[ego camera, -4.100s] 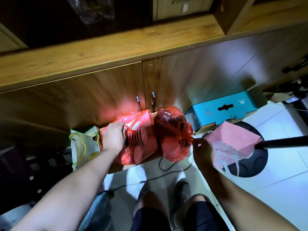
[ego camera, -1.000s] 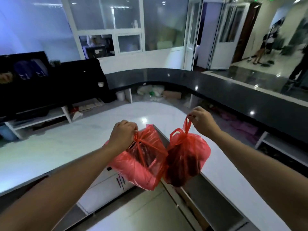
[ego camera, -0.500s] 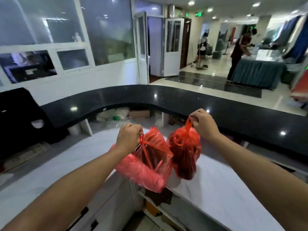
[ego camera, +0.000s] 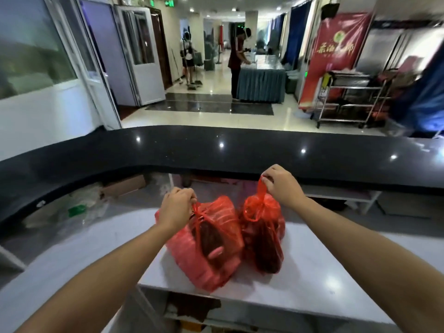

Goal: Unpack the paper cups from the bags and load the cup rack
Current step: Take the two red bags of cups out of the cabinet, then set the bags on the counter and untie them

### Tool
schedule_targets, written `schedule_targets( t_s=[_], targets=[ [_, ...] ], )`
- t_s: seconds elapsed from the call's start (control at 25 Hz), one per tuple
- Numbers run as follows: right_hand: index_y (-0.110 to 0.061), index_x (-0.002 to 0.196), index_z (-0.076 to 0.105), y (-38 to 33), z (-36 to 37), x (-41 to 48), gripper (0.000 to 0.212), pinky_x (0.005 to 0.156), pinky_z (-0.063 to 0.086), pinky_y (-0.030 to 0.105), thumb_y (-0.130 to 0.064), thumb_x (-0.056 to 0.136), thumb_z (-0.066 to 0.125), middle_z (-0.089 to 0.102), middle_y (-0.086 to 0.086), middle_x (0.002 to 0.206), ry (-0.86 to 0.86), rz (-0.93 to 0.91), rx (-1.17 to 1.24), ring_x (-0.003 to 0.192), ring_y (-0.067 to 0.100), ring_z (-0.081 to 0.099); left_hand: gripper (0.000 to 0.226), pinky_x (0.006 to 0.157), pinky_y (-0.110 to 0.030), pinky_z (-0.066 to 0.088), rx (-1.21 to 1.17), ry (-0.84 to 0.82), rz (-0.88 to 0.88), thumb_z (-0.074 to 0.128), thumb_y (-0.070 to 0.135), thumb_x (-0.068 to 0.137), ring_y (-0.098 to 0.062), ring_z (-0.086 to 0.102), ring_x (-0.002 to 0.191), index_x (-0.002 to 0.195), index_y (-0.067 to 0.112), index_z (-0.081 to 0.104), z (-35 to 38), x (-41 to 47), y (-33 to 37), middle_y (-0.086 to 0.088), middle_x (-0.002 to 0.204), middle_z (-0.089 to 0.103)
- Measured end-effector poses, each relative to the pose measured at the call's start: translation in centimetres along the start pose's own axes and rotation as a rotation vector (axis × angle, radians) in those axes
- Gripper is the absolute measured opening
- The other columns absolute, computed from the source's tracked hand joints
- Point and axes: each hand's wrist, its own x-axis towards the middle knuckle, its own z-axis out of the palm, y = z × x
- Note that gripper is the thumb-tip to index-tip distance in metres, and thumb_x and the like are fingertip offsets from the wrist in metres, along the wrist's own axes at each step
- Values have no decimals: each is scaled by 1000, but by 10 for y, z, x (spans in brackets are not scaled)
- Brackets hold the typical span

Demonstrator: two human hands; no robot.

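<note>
1. Two red bags, the left bag (ego camera: 211,243) and the right bag (ego camera: 264,239), touch, low over the white counter (ego camera: 317,275)
2. Left hand (ego camera: 176,209) has its fingers curled round the left bag's knotted handles
3. Right hand (ego camera: 282,185) pinches the right bag's handle loop from above

both arms reach forward, left hand (ego camera: 176,207) fisted round the top of the left bag (ego camera: 211,248), right hand (ego camera: 282,186) higher, pinching the handle of the right bag (ego camera: 264,236).

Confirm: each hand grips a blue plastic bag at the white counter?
No: the bags are red. The head view shows the left hand gripping the left red bag, the right hand the right red bag, at the white counter.
</note>
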Motion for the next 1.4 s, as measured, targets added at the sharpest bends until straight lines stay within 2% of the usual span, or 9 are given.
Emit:
schedule_targets(
  t_s=[0.32, 0.48, 0.6, 0.68, 0.8, 0.92, 1.04, 1.24, 1.4],
  targets=[
    [-23, 84, 66, 65, 26, 4, 16, 78, 53, 38, -22, 92, 53, 63, 2, 102, -247, 175, -71, 89, 23, 63, 10, 80, -41, 49, -13, -156, 68, 61, 19, 94, -21, 56, 93, 86, 24, 65, 49, 56, 21, 9, 86, 69],
    [-26, 111, 68, 76, 34, -7, 29, 87, 53, 40, -25, 86, 53, 62, -2, 112, -293, 217, -28, 98, 19, 62, 11, 80, -40, 51, -87, -185, 58, 61, 20, 92, -20, 60, 89, 83, 25, 65, 69, 61, 24, 9, 84, 68],
    [-26, 125, 62, 64, 40, -7, 41, 99, 44, 45, -31, 84, 55, 60, -3, 123, -217, 120, -162, 113, 20, 56, 11, 79, -37, 51, -154, -229, 49, 63, 18, 93, -16, 64, 82, 84, 22, 69, 73, 63, 17, 8, 82, 70],
    [-24, 119, 66, 52, 47, -6, 40, 100, 39, 44, -32, 81, 57, 61, -3, 120, -113, -27, -232, 117, 21, 54, 11, 78, -36, 50, -178, -246, 77, 63, 18, 94, -14, 63, 79, 85, 21, 68, 72, 61, 13, 9, 82, 69],
    [-21, 103, 71, 19, 69, -5, 28, 90, 43, 41, -31, 81, 58, 65, -3, 107, -25, -168, -182, 104, 23, 59, 11, 76, -31, 47, -242, -250, 123, 64, 17, 94, -10, 57, 77, 84, 21, 66, 67, 60, 2, 12, 79, 63],
    [-25, 95, 72, -20, 107, -17, 30, 79, 45, 39, -43, 88, 49, 66, -6, 96, -92, -169, -108, 92, 20, 60, 7, 74, -15, 42, -328, -258, 153, 64, 17, 95, -2, 57, 81, 91, 19, 69, 59, 50, -7, 12, 85, 65],
    [-27, 98, 71, -45, 145, -23, 30, 79, 47, 41, -48, 89, 52, 64, -5, 94, -196, -115, -95, 92, 21, 59, 6, 75, -6, 37, -430, -238, 161, 66, 13, 94, 8, 56, 82, 95, 18, 69, 56, 38, -15, 14, 87, 64],
    [-26, 97, 71, -61, 173, -30, 13, 80, 50, 35, -34, 88, 67, 62, -7, 94, -168, 15, 93, 92, 17, 60, 7, 83, -7, 36, -498, -155, 189, 67, 17, 93, 1, 53, 89, 98, 23, 67, 60, 13, -28, 16, 93, 64],
    [-25, 94, 69, -67, 182, -34, 10, 77, 50, 31, -29, 85, 67, 62, -9, 94, -126, -10, 182, 92, 12, 59, 5, 95, -17, 42, -583, -163, 266, 64, 24, 95, -2, 57, 101, 100, 25, 66, 68, -12, -37, 18, 102, 64]
  ],
)
